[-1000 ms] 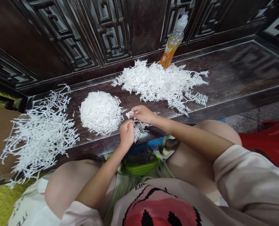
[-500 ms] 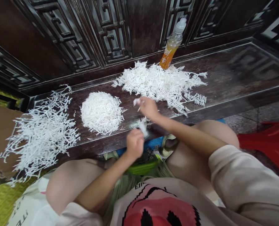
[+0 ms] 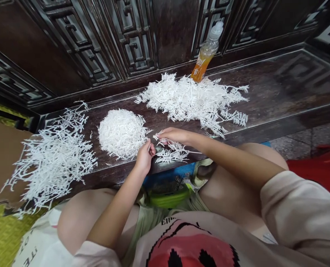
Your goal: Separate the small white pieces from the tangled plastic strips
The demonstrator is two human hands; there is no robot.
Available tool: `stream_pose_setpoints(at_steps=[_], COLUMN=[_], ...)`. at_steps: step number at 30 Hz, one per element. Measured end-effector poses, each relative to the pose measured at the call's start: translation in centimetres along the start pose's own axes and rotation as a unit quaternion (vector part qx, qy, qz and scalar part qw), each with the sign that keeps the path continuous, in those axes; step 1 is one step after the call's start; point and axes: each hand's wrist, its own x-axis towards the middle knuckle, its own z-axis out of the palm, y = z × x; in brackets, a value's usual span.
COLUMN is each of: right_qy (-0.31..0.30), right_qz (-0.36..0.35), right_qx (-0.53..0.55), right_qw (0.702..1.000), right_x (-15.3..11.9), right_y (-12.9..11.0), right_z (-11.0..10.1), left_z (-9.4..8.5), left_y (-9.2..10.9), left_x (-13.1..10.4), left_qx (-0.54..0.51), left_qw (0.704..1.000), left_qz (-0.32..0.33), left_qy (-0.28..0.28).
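Note:
My right hand point(image 3: 173, 135) is closed on a white branched piece point(image 3: 172, 152), whose feathery twigs hang below the fingers near the bench's front edge. Just left of it, my left hand point(image 3: 146, 152) is closed, fingertips pressed together; what it holds, if anything, is too small to name. A rounded heap of short white bits point(image 3: 122, 133) lies directly beside my left hand. Behind my right hand spreads a wide pile of white branched pieces point(image 3: 187, 97). At the far left is a tangle of thin bare white stems point(image 3: 57, 157).
A bottle with orange drink point(image 3: 205, 53) stands behind the wide pile, against the carved dark backrest point(image 3: 172, 33). The dark wooden bench point(image 3: 270, 89) runs across. Cardboard point(image 3: 3, 159) lies at left, a red plastic object point(image 3: 317, 168) at right, and something green point(image 3: 169, 198) between the knees.
My left hand has moved up and left, next to the rounded heap. My right hand is slightly lower, and the branched piece now shows beneath it. The view has shifted slightly.

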Motion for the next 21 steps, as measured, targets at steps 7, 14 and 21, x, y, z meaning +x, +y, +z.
stream_pose_setpoints(at_steps=[7,14,21], right_qy=[0.0,0.028,0.021], right_qz=[-0.003,0.006,0.002], right_qx=[0.011,0.001,0.032], right_qw=[1.0,1.0,0.999], right_x=[-0.5,-0.4,-0.3], right_y=[-0.8,-0.6,-0.5], right_z=[-0.3,-0.2,0.1], left_z=[0.0,0.0,0.2], left_y=[-0.7,-0.5,-1.4], left_x=[0.6,0.7,0.5], left_qx=[-0.071,-0.05,0.07], left_qw=[0.994,0.995,0.993], left_qz=[-0.081,-0.076,0.053], left_qy=[0.021,-0.028,-0.085])
